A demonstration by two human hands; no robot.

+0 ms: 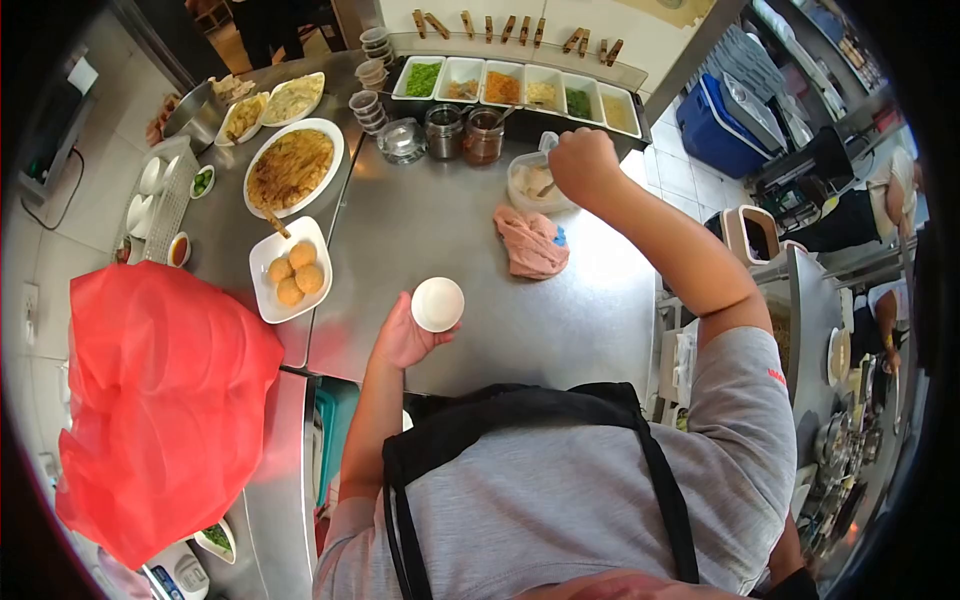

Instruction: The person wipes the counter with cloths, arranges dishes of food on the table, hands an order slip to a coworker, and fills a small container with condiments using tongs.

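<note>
My left hand (pixel 405 335) is wrapped round a small white bowl (pixel 438 304), held above the steel counter with its opening facing up. It looks bare inside. My right hand (pixel 585 165) is closed over a clear plastic tub (pixel 522 190) at the counter's right side. A spoon (pixel 546 189) dips into the pale contents of the tub, and its handle runs up into that fist. The tub's lid stands tilted behind it. Just below the tub lies a crumpled pink cloth (pixel 532 243).
White trays of chopped toppings (pixel 502 84) line the back, with dark-filled jars (pixel 483 137) in front. To the left are an oval dish (pixel 290 168), a square bowl (pixel 290 270) of fried balls and a red plastic bag (pixel 165 390). Another person's arm (pixel 886 325) shows far right.
</note>
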